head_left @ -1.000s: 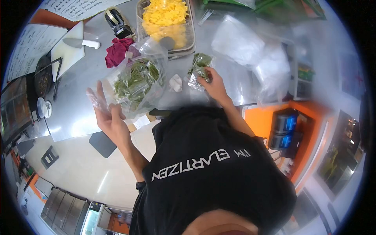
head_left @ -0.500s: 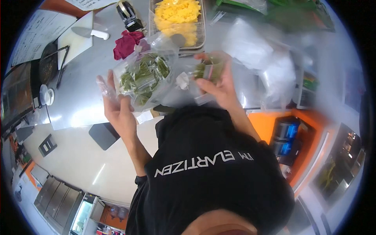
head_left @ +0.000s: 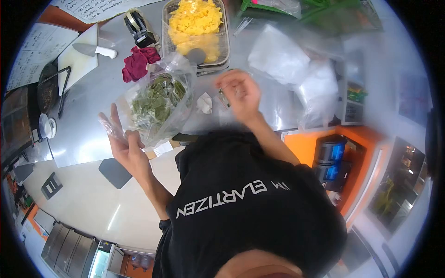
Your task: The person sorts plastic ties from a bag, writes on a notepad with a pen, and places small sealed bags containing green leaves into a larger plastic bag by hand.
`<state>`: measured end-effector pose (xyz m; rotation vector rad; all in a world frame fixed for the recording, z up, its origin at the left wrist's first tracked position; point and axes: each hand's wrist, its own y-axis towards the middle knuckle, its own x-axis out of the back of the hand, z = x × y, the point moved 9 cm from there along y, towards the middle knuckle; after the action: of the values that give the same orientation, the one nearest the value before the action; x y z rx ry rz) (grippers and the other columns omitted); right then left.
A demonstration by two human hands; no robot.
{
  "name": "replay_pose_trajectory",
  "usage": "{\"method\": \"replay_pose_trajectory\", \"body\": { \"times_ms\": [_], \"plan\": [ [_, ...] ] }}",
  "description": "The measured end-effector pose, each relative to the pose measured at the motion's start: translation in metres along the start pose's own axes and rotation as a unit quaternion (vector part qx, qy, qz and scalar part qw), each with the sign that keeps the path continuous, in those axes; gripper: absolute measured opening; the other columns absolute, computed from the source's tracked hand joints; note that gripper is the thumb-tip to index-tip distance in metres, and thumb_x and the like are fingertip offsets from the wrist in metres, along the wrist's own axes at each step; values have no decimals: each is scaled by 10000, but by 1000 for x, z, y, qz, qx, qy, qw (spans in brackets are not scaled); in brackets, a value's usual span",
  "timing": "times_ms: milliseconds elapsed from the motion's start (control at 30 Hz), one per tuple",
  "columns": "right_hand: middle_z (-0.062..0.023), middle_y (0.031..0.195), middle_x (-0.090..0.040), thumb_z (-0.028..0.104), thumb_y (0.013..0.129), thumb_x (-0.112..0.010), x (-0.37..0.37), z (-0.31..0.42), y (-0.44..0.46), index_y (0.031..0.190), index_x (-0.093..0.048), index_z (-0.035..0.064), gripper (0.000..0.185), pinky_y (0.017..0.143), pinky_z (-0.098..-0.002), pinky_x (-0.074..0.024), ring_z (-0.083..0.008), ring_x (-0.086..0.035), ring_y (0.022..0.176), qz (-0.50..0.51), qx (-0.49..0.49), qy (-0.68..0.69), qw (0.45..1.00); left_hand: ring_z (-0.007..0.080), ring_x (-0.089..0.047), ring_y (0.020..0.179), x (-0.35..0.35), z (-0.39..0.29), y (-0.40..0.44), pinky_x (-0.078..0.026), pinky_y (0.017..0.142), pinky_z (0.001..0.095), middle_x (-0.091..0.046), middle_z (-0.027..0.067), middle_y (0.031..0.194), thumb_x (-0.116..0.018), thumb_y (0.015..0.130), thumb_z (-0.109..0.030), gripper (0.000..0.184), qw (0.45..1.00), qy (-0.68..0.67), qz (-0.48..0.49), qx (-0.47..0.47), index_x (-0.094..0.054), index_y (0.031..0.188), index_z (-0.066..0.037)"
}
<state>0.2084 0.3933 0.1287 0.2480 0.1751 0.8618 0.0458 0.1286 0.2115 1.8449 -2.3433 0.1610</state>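
Observation:
A large clear plastic bag of green leaves [head_left: 160, 99] lies on the steel counter, its upper side crinkled. My left hand [head_left: 127, 146] is at the bag's left side, thumb against its edge and clear plastic over the raised fingers; it holds the bag's edge. To the right, my right hand [head_left: 243, 95] is curled above the counter, palm partly turned up. A small clear packet [head_left: 224, 98] shows at its fingers, mostly hidden by the hand. Between the bag and this hand lies a crumpled white piece [head_left: 204, 103].
Behind are a basket of yellow pieces [head_left: 226, 46], a tape dispenser [head_left: 139, 28] and a maroon cloth [head_left: 139, 63]. A knife [head_left: 95, 50] rests on a white board [head_left: 76, 69] at the left. White plastic bags [head_left: 279, 54] lie at the right.
My right hand has lifted and curled; the small leafy packet seen in it earlier is now mostly hidden. My left hand stays beside the large bag. The view has shifted slightly.

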Motion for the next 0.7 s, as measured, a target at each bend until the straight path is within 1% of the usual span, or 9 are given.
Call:
{"method": "replay_pose_trajectory", "body": {
  "times_ms": [67,100,167,267,367,467,567,667,700],
  "plan": [
    [-175,1147,-690,65,877,-754,45,-43,0,1156,-608,1,321,919,-378,-537,-292,-688,1018,-47,-176,-130,975,-1,-446,630,-2,1,2,-353,524,158,-485,203,1549,-504,809,70,840,1000,1,1,0,-272,1611,-23],
    [-173,1141,-687,57,865,-761,56,-48,3,1160,-607,6,337,927,-383,-531,-310,-679,1028,-29,-127,-248,960,-5,-441,629,-5,1,4,-349,520,160,-492,191,1549,-503,813,63,835,1000,0,2,0,-277,1611,-34],
    [-168,1129,-679,42,840,-775,67,-62,-5,1168,-607,15,369,943,-393,-519,-347,-660,1048,7,-28,-470,882,-9,-435,627,-11,2,6,-345,517,161,-500,176,1548,-503,817,53,831,1000,3,9,3,-280,1612,-46],
    [-162,1142,-662,25,808,-787,77,-92,-21,1177,-600,30,414,964,-416,-497,-392,-628,1083,41,-68,-440,894,-7,-432,625,-15,-2,7,-345,520,160,-502,171,1547,-506,818,48,833,1000,14,16,7,-279,1613,-50],
    [-156,1138,-659,29,802,-801,93,-112,-34,1166,-590,23,420,930,-418,-504,-392,-642,1052,21,-130,-409,903,-4,-428,624,-13,-3,6,-345,523,160,-503,168,1548,-509,819,44,830,1000,19,12,9,-283,1612,-50],
    [-140,1109,-676,22,816,-802,102,-109,-43,1145,-587,20,392,874,-367,-522,-337,-673,986,-2,-140,-365,921,-3,-424,624,-10,0,4,-345,524,161,-502,167,1549,-510,819,43,831,1000,16,8,12,-285,1613,-51],
    [-121,1090,-695,-2,830,-801,118,-123,-56,1138,-595,25,371,814,-302,-531,-261,-693,922,-21,-225,-238,945,-6,-424,624,-9,1,2,-346,526,160,-500,169,1550,-512,817,44,835,1000,17,10,8,-281,1614,-51],
    [-131,1110,-712,55,880,-764,129,-126,-63,1135,-605,19,303,800,-361,-564,-240,-706,972,-43,-279,-151,947,-7,-421,622,-12,1,4,-346,529,158,-495,176,1552,-510,815,48,838,1000,10,15,6,-278,1615,-50],
    [-134,1112,-706,59,909,-736,125,-124,-63,1166,-588,21,299,786,-364,-576,-260,-710,980,-51,-298,-73,951,-6,-420,619,-14,1,4,-346,530,158,-493,180,1552,-509,815,49,839,1000,6,17,5,-277,1615,-49]
  ]
}}
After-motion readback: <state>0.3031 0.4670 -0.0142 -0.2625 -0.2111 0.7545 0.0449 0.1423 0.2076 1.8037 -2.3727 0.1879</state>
